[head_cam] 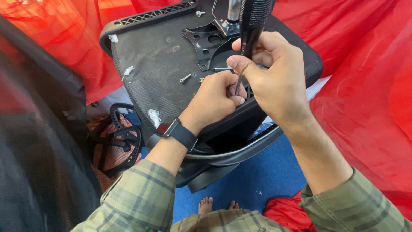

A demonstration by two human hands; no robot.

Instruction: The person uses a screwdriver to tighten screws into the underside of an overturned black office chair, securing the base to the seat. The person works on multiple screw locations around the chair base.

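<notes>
1. Nearest the camera, the plaid sleeves [137,202] run up to the two hands over the upturned office chair seat [163,60].
2. The right hand [274,79] has its fingers [240,64] wrapped around the black screwdriver [251,21], thumb on the handle. The thin shaft comes down into the left hand [216,96], whose fingers are curled shut around the tip; whatever they pinch there is hidden.
3. Risk, as I judge it: the tip sits against the left fingers, so a slip off the fastener could jab them. A tilted shaft would cause that.
4. A loose screw [185,78] lies on the fabric underside, near the left hand; a knock of the wrist could roll it off the seat's curved edge to the blue floor [266,176].
5. The black metal mounting plate [206,43] and gas-lift column [234,10] stand just beyond the hands, limiting forward room.
6. Red cloth [369,86] crowds the right side; a second chair part [116,137] lies at lower left.
</notes>
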